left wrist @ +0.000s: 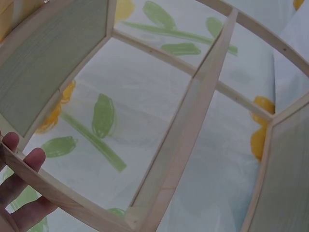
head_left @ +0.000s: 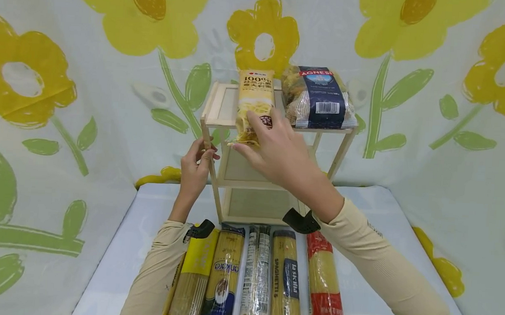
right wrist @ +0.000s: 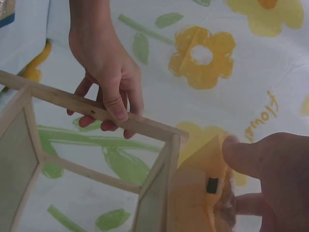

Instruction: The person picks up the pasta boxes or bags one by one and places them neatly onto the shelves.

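Note:
A light wooden shelf rack (head_left: 251, 185) with three levels stands on the table. My left hand (head_left: 195, 168) grips its front left post below the top level; in the left wrist view the fingers (left wrist: 36, 159) wrap around the wooden bar. On the top level, at the left, a yellow pasta bag (head_left: 256, 88) leans back with its lower end at the front edge. My right hand (head_left: 284, 152) holds that bag near its lower end, thumb and fingers on either side in the right wrist view. Beside it sits a plump Agnesi pasta bag (head_left: 324, 94) with a dark blue band.
Several long spaghetti packs lie in a row before the rack, among them a yellow one (head_left: 197, 264), a blue Ankara one (head_left: 222, 279), a La Sicilia-like one (head_left: 278, 282) and a red one (head_left: 325, 280). A flower-printed cloth (head_left: 165, 100) hangs behind the white table (head_left: 119, 245).

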Motion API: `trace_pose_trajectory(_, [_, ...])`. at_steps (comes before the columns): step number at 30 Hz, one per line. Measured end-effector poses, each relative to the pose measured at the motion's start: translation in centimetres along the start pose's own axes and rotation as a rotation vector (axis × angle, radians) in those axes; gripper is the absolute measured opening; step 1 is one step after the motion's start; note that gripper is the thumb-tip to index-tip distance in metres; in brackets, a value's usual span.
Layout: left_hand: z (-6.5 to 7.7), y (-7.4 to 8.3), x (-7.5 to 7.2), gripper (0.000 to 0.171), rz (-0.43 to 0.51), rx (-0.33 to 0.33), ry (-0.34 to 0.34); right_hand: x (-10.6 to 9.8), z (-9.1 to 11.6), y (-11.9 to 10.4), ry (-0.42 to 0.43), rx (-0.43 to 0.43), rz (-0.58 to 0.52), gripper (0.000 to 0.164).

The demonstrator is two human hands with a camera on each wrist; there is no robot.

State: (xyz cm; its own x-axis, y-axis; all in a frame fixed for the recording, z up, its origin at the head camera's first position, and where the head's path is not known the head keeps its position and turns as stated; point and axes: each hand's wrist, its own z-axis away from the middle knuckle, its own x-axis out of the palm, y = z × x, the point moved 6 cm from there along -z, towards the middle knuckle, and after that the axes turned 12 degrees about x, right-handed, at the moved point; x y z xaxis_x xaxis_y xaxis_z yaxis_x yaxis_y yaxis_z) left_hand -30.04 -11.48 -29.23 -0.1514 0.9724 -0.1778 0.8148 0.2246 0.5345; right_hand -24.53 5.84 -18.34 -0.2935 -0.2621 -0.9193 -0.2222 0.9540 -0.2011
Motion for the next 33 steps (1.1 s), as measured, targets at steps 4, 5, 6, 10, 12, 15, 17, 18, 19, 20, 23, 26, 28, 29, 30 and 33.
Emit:
trace_pose_trajectory(4, [0.0, -0.1, 0.0, 0.027, -0.004, -0.002, -0.002, -0.2, 1.1, 0.3, -0.003, -0.066, -0.022, 0.064])
trace_pose_trajectory(5, [0.1, -0.1, 0.0, 0.027, -0.004, -0.003, 0.0, -0.3, 1.4, 0.5, -0.007, -0.083, -0.042, 0.065])
trace_pose_trajectory(6, [0.1, -0.1, 0.1, 0.027, -0.001, -0.001, 0.002, -0.3, 1.6, 0.6, -0.005, -0.104, -0.06, 0.065])
trace_pose_trajectory(10, [0.0, -0.1, 0.1, 0.026, 0.006, 0.002, 0.009, -0.5, 2.5, 1.5, -0.009, -0.179, -0.139, 0.067])
trace_pose_trajectory(12, [0.0, -0.1, 0.1, 0.026, 0.009, 0.003, 0.01, -0.5, 2.9, 1.9, -0.021, -0.199, -0.164, 0.068])
trace_pose_trajectory(15, [-0.1, 0.0, 0.1, 0.026, 0.005, 0.0, 0.009, -0.4, 3.5, 2.4, -0.05, -0.215, -0.181, 0.068])
trace_pose_trajectory(17, [-0.1, 0.1, 0.1, 0.025, 0.004, 0.0, 0.009, -0.4, 4.0, 2.7, -0.058, -0.225, -0.185, 0.067])
trace_pose_trajectory(18, [0.0, 0.0, 0.1, 0.026, 0.004, 0.001, 0.009, -0.3, 4.2, 2.9, -0.063, -0.227, -0.193, 0.066])
trace_pose_trajectory(19, [0.0, 0.0, 0.1, 0.026, 0.004, 0.001, 0.008, -0.3, 4.4, 3.1, -0.069, -0.227, -0.206, 0.065])
trace_pose_trajectory(20, [0.0, -0.1, 0.1, 0.026, 0.002, 0.001, 0.008, -0.3, 4.7, 3.3, -0.078, -0.225, -0.227, 0.064])
trace_pose_trajectory(23, [0.4, -1.0, 0.0, 0.027, 0.008, -0.003, 0.013, -0.1, 5.3, 3.9, -0.101, -0.229, -0.317, 0.06])
trace_pose_trajectory(26, [0.8, -2.5, 0.0, 0.027, -0.004, -0.002, 0.02, 0.1, 6.1, 4.4, -0.11, -0.244, -0.395, 0.057])
trace_pose_trajectory(28, [0.9, -3.0, -0.1, 0.027, -0.001, -0.007, 0.019, 0.1, 6.6, 4.8, -0.098, -0.25, -0.425, 0.057])
trace_pose_trajectory(29, [0.8, -2.6, 0.0, 0.027, -0.004, -0.002, 0.018, 0.1, 6.9, 5.1, -0.092, -0.246, -0.434, 0.057])
trace_pose_trajectory(30, [0.7, -2.2, 0.0, 0.027, -0.003, 0.002, 0.016, 0.2, 7.2, 5.3, -0.084, -0.242, -0.446, 0.056])
trace_pose_trajectory(33, [0.2, -0.6, 0.0, 0.027, 0.017, 0.006, 0.01, 0.3, 8.0, 6.2, -0.07, -0.218, -0.464, 0.055])
